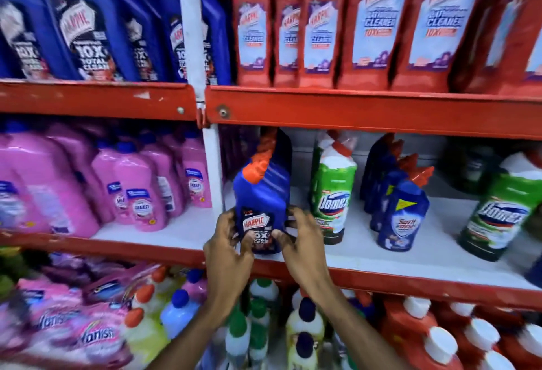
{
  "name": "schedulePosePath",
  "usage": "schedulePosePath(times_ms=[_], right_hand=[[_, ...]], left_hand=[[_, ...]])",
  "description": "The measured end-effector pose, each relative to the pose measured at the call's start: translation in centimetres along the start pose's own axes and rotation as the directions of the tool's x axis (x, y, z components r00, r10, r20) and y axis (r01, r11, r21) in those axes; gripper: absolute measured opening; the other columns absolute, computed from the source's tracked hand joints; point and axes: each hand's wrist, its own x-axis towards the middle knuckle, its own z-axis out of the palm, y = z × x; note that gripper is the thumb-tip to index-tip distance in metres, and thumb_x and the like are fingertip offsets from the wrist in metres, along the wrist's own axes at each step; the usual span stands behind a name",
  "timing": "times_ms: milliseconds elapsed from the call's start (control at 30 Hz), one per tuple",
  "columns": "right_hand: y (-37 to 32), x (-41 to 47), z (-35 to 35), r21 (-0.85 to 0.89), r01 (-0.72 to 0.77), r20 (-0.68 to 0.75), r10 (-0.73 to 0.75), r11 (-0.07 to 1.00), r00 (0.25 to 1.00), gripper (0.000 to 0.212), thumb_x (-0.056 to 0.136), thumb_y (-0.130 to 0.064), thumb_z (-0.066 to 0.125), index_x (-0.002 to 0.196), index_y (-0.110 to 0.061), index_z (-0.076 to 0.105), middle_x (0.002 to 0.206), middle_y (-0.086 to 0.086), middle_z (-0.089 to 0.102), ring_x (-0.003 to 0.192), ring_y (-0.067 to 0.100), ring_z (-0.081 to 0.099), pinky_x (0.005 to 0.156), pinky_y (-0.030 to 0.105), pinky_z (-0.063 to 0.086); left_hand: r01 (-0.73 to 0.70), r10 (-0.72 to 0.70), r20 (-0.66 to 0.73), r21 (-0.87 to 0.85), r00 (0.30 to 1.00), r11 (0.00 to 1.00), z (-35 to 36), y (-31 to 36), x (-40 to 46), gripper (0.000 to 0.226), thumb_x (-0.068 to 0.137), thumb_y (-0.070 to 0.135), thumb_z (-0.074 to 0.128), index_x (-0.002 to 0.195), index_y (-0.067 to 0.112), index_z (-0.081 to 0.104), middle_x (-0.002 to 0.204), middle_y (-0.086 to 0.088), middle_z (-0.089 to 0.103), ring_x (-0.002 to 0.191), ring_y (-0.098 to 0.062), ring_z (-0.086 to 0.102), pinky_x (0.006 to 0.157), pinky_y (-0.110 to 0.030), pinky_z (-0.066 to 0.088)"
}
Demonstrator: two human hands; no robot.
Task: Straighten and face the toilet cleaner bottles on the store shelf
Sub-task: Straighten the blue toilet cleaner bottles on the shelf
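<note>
A small blue Harpic toilet cleaner bottle with an orange angled cap stands at the front left of the middle shelf, label facing me. My left hand grips its lower left side. My right hand grips its lower right side. More blue Harpic bottles stand in a row behind it, mostly hidden. To its right stand a green Domex bottle, a row of blue Sani Fresh bottles and a second green Domex bottle tilted left.
Large blue Harpic bottles and red Harpic bathroom cleaner bottles fill the top shelf. Pink bottles stand left of a white upright post. Below are Vanish pouches and several capped bottles.
</note>
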Motion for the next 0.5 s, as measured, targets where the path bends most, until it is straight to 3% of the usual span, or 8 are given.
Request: schedulePosePath(times_ms=[33,167,333,433,500], right_hand=[[0.1,0.1,0.4,-0.012,-0.009,0.010,0.009,1.000,1.000,0.045,0.083,-0.008,0.072,0.127,-0.010,0.059,0.119,0.011,0.061,0.112,0.029,0.060,0.097,0.037,0.048],[0.6,0.2,1.1,-0.024,-0.026,0.014,0.027,0.999,1.000,0.044,0.085,-0.013,0.072,0.127,-0.010,0.059,0.121,0.011,0.061,0.113,0.029,0.061,0.097,0.042,0.051],[0.9,-1.2,0.1,0.006,0.041,-0.020,-0.041,0.999,0.999,0.048,0.090,-0.023,0.067,0.135,-0.021,0.051,0.125,-0.005,0.052,0.114,0.015,0.057,0.097,0.041,0.055],[1.3,-2.3,-2.4,-0.121,0.114,-0.101,-0.126,0.986,0.987,0.054,0.093,-0.030,0.060,0.143,-0.028,0.041,0.138,-0.010,0.044,0.123,0.013,0.052,0.100,0.027,0.049],[1.5,-2.9,-4.7,-0.252,0.141,-0.169,-0.187,0.957,0.968,0.058,0.093,-0.029,0.057,0.148,-0.026,0.037,0.151,-0.004,0.040,0.134,0.014,0.046,0.103,0.020,0.043]], left_hand=[[-0.001,0.001,-0.001,0.023,1.000,1.000,0.0,-0.2,0.0,0.049,0.085,0.000,0.073,0.122,0.028,0.057,0.097,0.012,0.076,0.082,0.011,0.069,0.078,-0.017,0.057],[-0.029,0.025,0.042,0.075,0.999,0.997,0.0,-0.7,0.4,0.048,0.089,0.003,0.070,0.133,0.014,0.056,0.108,-0.003,0.079,0.090,-0.019,0.076,0.083,-0.033,0.061],[-0.083,0.082,0.008,0.076,0.997,0.994,-0.5,-1.3,-0.7,0.060,0.092,0.011,0.069,0.148,0.017,0.049,0.135,-0.003,0.069,0.116,-0.020,0.071,0.102,-0.030,0.056],[-0.384,0.404,-0.090,0.179,0.910,0.906,0.0,-0.1,-1.6,0.052,0.092,0.019,0.064,0.143,0.019,0.052,0.148,-0.004,0.055,0.135,-0.018,0.056,0.117,-0.024,0.041],[-0.550,0.586,-0.043,0.295,0.809,0.781,1.2,1.4,-1.6,0.054,0.090,0.023,0.065,0.143,0.017,0.052,0.151,-0.007,0.050,0.140,-0.025,0.050,0.121,-0.035,0.037]])
